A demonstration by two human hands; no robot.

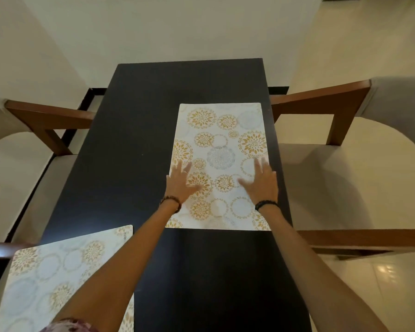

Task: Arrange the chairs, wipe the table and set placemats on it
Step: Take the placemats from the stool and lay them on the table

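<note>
1. Gold-patterned placemat is lying on the dark tabletop, right side, long axis running away from me.
2. Both grips, left hand and right hand, are pressing it, fingers spread.

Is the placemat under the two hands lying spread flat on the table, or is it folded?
Spread flat. The placemat shows its whole rectangle and pattern on the dark table, with no fold or lifted corner visible.
</note>
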